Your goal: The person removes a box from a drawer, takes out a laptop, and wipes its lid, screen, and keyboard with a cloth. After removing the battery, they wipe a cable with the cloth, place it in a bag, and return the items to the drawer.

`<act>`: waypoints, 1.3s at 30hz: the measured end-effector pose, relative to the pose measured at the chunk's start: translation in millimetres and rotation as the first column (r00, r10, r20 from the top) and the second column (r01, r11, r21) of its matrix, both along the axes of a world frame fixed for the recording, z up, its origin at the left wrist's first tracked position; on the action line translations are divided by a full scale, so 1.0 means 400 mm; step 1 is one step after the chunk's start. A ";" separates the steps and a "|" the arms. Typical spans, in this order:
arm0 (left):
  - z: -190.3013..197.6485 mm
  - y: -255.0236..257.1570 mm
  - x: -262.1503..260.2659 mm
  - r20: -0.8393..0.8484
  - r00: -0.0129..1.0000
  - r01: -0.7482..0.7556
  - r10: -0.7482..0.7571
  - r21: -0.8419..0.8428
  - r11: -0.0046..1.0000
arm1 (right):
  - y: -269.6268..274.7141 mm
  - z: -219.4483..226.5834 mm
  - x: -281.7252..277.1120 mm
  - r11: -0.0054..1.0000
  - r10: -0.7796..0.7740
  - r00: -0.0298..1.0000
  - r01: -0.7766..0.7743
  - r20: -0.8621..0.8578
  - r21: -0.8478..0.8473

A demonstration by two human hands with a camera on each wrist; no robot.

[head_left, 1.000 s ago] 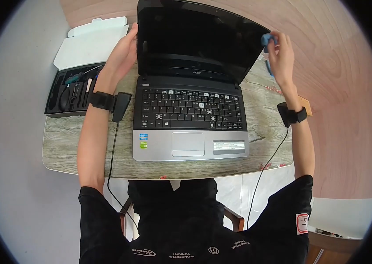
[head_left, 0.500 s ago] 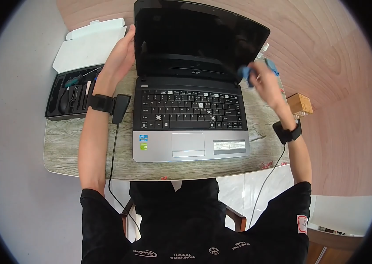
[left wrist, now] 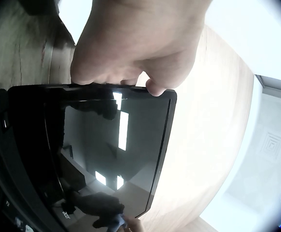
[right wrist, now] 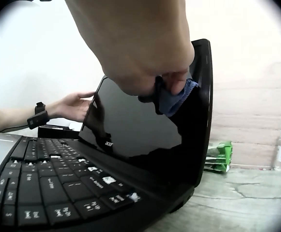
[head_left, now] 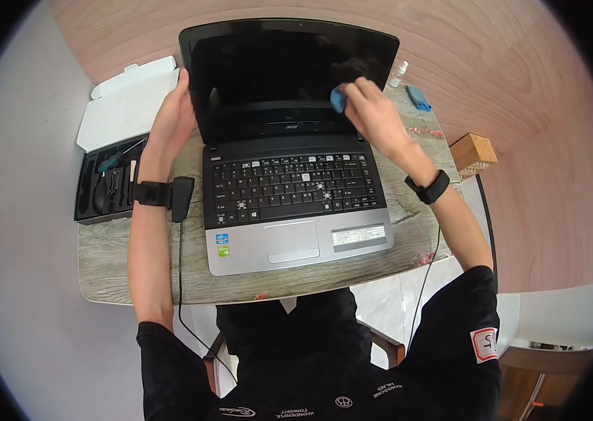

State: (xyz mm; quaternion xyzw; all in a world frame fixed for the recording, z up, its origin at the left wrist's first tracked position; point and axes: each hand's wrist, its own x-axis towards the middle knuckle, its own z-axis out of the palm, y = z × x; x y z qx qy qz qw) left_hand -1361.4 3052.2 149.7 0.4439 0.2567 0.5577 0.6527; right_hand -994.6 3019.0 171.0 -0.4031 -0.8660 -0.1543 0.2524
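Observation:
An Acer laptop (head_left: 289, 245) stands unfolded on the wood-patterned table, its dark screen (head_left: 261, 70) tilted back. My left hand (head_left: 174, 119) grips the left edge of that screen; in the left wrist view its thumb (left wrist: 155, 88) lies at the bezel near the top corner, with the other fingers along the edge and partly hidden. A bunched blue cloth (head_left: 338, 99) is pinched in my right hand (head_left: 377, 119), up against the lower right part of the screen. The right wrist view shows the cloth (right wrist: 172, 102) sticking out below the fingers. Several keycaps are gone from the keyboard (head_left: 296, 186).
Left of the laptop lies a black tool case (head_left: 105, 207) with a green-handled screwdriver (head_left: 109, 163) and its white lid (head_left: 124, 112) raised. Behind on the right are a spray bottle (head_left: 399, 73), a blue-grey object (head_left: 418, 98) and a green packet (right wrist: 220, 154). A wooden box (head_left: 473, 153) sits farther right.
My right hand has carried the blue cloth from the screen's upper right edge down and leftward onto the lower right of the screen. My left hand keeps its hold; the head view has shifted.

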 end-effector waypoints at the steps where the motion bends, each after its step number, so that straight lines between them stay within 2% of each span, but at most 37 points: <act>1: -0.007 0.006 -0.002 0.005 1.000 -0.001 0.001 0.001 1.000 | -0.008 -0.009 0.003 0.999 0.012 1.000 -0.011 0.027 -0.051; 5: -0.012 0.011 -0.005 0.000 1.000 -0.011 0.011 0.011 1.000 | -0.007 -0.022 0.034 0.983 0.069 0.989 -0.045 0.132 -0.180; 8: -0.012 0.011 -0.007 0.005 1.000 0.002 -0.002 0.007 1.000 | -0.007 0.023 0.039 0.997 0.003 0.989 0.008 0.147 -0.078; 12: -0.006 0.008 -0.001 0.004 1.000 -0.012 0.012 -0.013 1.000 | 0.022 0.096 0.035 0.960 -0.065 0.997 0.073 -0.037 0.269; 15: -0.001 0.003 0.002 0.002 1.000 0.006 -0.006 -0.011 1.000 | 0.024 0.066 0.035 0.967 -0.134 0.988 0.114 0.074 0.229; 16: -0.003 0.006 -0.001 -0.006 1.000 -0.009 0.009 0.005 1.000 | 0.008 0.038 0.031 0.988 -0.141 0.979 0.129 0.150 0.088; 18: -0.022 0.023 -0.003 -0.016 0.999 -0.045 0.045 0.033 0.998 | -0.023 -0.041 0.040 0.998 -0.059 0.954 0.064 0.295 -0.006; 20: -0.047 0.048 -0.019 -0.029 0.999 -0.014 0.015 0.058 0.998 | -0.070 -0.091 0.062 0.973 0.025 0.963 0.039 0.268 -0.230; 23: -0.041 0.035 -0.017 -0.067 0.997 -0.034 0.038 0.059 0.998 | -0.092 -0.079 0.086 0.920 -0.073 0.995 0.094 0.069 -0.381; 26: -0.019 0.014 -0.012 -0.088 0.996 -0.024 0.025 0.018 1.000 | -0.101 -0.062 0.082 0.887 -0.082 0.993 0.113 0.087 -0.447; 29: -0.021 0.018 -0.011 -0.086 0.994 -0.061 0.061 0.003 0.998 | -0.085 -0.084 0.042 0.907 -0.035 0.992 0.081 0.118 -0.413; 30: -0.026 0.022 -0.012 -0.089 0.993 -0.070 0.071 0.015 0.997 | -0.079 -0.090 0.026 0.906 0.011 0.996 0.027 0.089 -0.422; 35: -0.016 0.011 -0.010 -0.105 0.993 -0.053 0.054 0.015 0.999 | -0.055 -0.100 -0.199 0.854 0.209 0.977 -0.206 -0.047 -0.477; 39: -0.023 0.015 -0.015 -0.094 0.994 -0.051 0.052 0.016 0.999 | 0.005 -0.121 -0.366 0.806 0.362 0.931 -0.337 -0.046 -0.487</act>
